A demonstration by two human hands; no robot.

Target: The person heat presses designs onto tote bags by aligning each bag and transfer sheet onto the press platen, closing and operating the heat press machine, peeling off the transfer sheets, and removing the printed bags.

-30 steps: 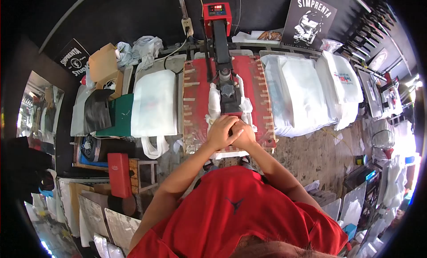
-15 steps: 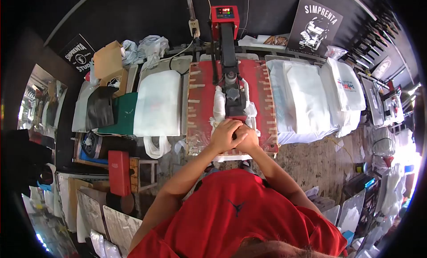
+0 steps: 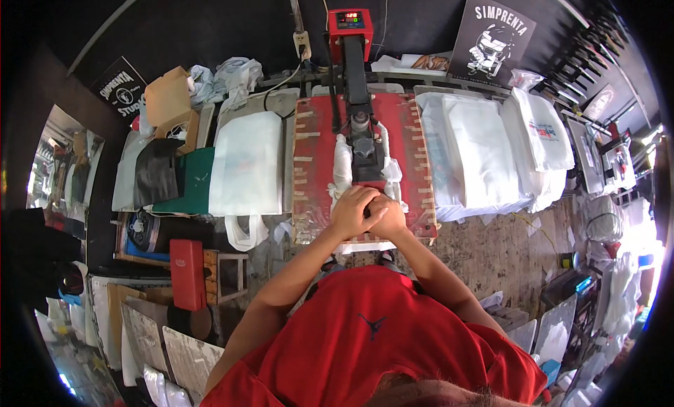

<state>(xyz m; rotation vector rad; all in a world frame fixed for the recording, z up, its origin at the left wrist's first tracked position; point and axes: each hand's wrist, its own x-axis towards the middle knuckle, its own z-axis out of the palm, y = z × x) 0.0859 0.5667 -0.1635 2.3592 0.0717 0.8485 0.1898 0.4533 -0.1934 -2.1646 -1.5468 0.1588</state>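
My left hand and my right hand are together at the front end of a heat press. Their fingers are closed over its handle, which they mostly hide; a dark bit shows between them. The press has a flat red top with tape along its edges and a black arm running back to a red control box with lit digits. White wrapping covers the bars beside the central knob. A white edge sticks out below the front of the press.
White cloth bags lie left of the press, and more white bags are stacked on its right. An open cardboard box stands at the back left. A red case sits on a wooden stool at the lower left.
The whole view has shifted slightly. Both hands keep the same place on the press handle, and the press looks unmoved.
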